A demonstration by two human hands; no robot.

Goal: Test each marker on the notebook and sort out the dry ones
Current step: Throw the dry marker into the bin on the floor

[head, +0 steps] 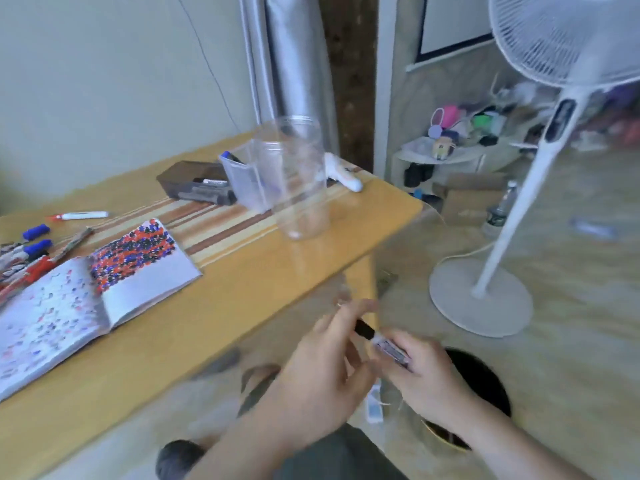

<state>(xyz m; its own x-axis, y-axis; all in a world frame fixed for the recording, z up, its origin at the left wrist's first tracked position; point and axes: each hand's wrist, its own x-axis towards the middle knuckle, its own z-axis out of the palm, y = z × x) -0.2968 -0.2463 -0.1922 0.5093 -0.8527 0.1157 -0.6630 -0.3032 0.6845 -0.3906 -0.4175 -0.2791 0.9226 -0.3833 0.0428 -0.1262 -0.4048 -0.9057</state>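
Marker [384, 344] held off the desk [242, 306] edge, well right of the notebook [90, 285]: right hand [422, 372] wrapped round the barrel, left hand [322, 355] pinching the black cap. Light, stiff, smooth plastic; best gripped mid-barrel, cap pulled straight.

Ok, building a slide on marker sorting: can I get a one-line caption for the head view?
Both hands hold a black-capped white marker beside the wooden table, away from the open dotted notebook.

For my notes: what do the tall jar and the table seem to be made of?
The jar looks like clear plastic, perhaps glass: the table stripes show through it. The table looks like light, smooth wood or laminate, with a faint sheen.
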